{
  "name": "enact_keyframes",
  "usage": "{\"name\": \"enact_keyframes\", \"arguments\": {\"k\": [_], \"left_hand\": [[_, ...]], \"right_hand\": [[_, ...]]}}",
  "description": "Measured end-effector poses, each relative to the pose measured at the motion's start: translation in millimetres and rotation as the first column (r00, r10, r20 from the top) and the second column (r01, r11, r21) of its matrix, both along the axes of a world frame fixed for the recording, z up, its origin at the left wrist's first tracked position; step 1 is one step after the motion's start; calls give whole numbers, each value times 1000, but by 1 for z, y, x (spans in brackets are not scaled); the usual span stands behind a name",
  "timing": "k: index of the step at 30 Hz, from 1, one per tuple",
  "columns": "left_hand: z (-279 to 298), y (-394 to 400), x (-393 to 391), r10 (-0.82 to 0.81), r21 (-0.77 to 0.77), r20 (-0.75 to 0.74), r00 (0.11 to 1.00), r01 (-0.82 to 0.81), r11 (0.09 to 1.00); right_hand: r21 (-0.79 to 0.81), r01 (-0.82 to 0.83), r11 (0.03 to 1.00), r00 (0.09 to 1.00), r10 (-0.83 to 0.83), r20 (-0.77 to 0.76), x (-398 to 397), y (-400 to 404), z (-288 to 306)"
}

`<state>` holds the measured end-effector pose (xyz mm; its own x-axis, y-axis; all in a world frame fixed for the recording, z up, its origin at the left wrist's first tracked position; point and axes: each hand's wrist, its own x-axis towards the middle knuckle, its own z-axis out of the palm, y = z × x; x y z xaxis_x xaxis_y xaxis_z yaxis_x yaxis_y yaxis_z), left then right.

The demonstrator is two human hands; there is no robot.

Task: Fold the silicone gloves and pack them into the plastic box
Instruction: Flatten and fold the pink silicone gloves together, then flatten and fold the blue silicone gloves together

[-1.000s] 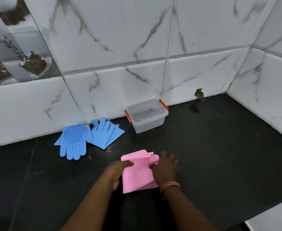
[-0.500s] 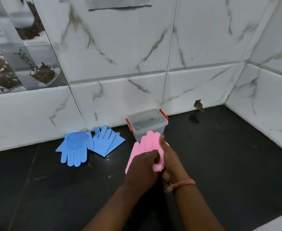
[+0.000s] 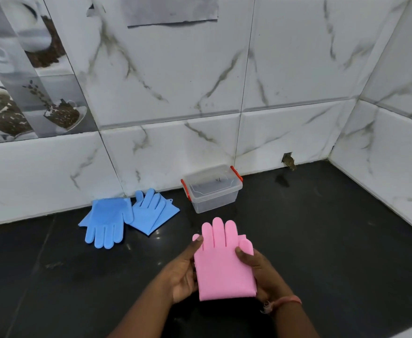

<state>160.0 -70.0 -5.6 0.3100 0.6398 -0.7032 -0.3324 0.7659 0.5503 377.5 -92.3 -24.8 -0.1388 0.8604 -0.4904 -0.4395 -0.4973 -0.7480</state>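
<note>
A folded pink silicone glove [image 3: 223,264] is held above the black counter, fingers pointing away from me. My left hand [image 3: 184,274] grips its left edge and my right hand [image 3: 258,274] grips its right edge. Two blue silicone gloves lie flat by the wall: one [image 3: 106,223] with its bristled palm up, the other [image 3: 151,211] partly under it. A clear plastic box [image 3: 213,198] with red latches stands open beyond the pink glove, nothing visible inside it.
The black counter [image 3: 334,252] meets white marble-tiled walls at the back and right, forming a corner. A small hole in the back wall [image 3: 288,162] sits right of the box. The counter's front edge shows at the lower right.
The pink glove was lifted off the counter and carried toward the box. Both hands shifted to its side edges, and its fingers now point away from me.
</note>
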Motion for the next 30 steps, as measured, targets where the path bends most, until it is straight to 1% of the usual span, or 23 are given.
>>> {"name": "enact_keyframes", "arguments": {"k": [2, 4, 6, 8, 10, 13, 15, 17, 18, 19, 20, 21, 22, 23, 24, 25, 27, 29, 30], "left_hand": [[-6, 4, 10, 19, -1, -99, 995, -19, 1000], [-9, 8, 22, 48, -7, -167, 985, -50, 999], [-12, 13, 31, 85, -31, -167, 982, -92, 995], [-12, 21, 38, 128, -44, -157, 979, -136, 990], [-11, 30, 46, 180, -9, -162, 970, -184, 983], [-13, 47, 59, 290, 84, -234, 928, -278, 957], [-19, 58, 69, 376, 155, -279, 884, -345, 926], [-26, 65, 77, 406, 233, -364, 838, -340, 911], [-29, 66, 81, 398, 274, -433, 809, -303, 913], [-34, 64, 84, 388, 317, -510, 768, -252, 914], [-39, 62, 86, 387, 362, -579, 718, -199, 911], [-44, 58, 87, 388, 401, -642, 662, -142, 905], [-48, 55, 88, 389, 427, -699, 600, -87, 900], [-51, 53, 88, 388, 440, -748, 537, -36, 897], [-54, 52, 87, 380, 440, -788, 485, 11, 898], [-55, 51, 86, 361, 428, -816, 452, 53, 902], [-55, 53, 84, 312, 398, -841, 442, 113, 911], [-51, 58, 81, 290, 383, -850, 439, 139, 913], [-47, 61, 77, 296, 385, -854, 427, 135, 913]], "right_hand": [[-39, -29, 999, 992, 34, 118, 3, 6, -3], [-72, -14, 997, 967, 31, 252, 6, 14, -10], [-56, -7, 998, 913, 29, 407, 7, 21, -17], [-9, 1, 1000, 851, 4, 525, 9, 29, -19], [60, 31, 998, 795, -61, 604, 15, 40, -17], [148, 40, 988, 730, -130, 671, 18, 61, -15], [159, 37, 987, 697, -139, 703, 14, 74, -17], [148, 28, 989, 640, -131, 757, 11, 83, -21], [135, 6, 991, 598, -112, 794, 10, 85, -23], [117, -42, 992, 504, -80, 860, 10, 87, -27], [82, -111, 990, 338, -40, 940, 10, 88, -30], [25, -173, 985, 138, -1, 990, 10, 88, -33], [-23, -212, 977, -35, 16, 999, 10, 88, -34], [-44, -236, 971, -127, 14, 992, 9, 87, -35], [-44, -261, 964, -164, 1, 986, 7, 86, -36], [-36, -285, 958, -183, -17, 983, 6, 85, -37], [-56, -306, 950, -223, -15, 975, 3, 83, -36], [-63, -254, 965, -260, -5, 966, -4, 87, -28], [-36, -226, 973, -263, -25, 964, -10, 90, -21]]}}
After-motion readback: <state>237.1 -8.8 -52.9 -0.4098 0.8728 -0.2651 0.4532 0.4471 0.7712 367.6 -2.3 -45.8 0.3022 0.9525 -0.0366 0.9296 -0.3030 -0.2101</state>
